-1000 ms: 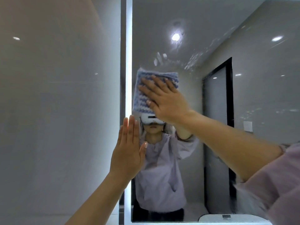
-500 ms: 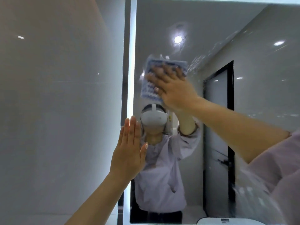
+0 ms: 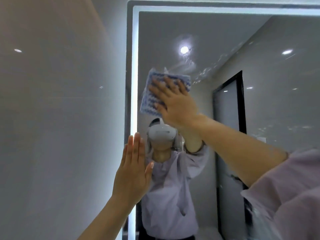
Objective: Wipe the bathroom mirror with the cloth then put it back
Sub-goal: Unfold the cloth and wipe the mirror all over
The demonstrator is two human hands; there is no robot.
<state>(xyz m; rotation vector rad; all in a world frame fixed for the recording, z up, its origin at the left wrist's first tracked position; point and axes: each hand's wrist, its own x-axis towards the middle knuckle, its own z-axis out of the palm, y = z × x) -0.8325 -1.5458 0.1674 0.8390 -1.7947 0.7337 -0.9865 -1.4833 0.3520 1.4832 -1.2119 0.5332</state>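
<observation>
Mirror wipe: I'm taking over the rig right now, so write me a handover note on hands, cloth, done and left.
Right hand: flat, fingers spread, presses the cloth on the upper left part of the mirror.
Left hand: flat, fingers straight, empty, at the mirror's lit left edge.
Done: cloth is on the glass, wiping under way.
Left: specks show up and right of the cloth; wipe those, then put the cloth back. Its place is not in view.

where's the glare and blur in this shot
Head view: the lit strip at the left of the mirror blooms white; a ceiling lamp reflection flares high in the glass; the right hand and cloth are softly motion-blurred; the lower-right sleeve is smeared.
</observation>
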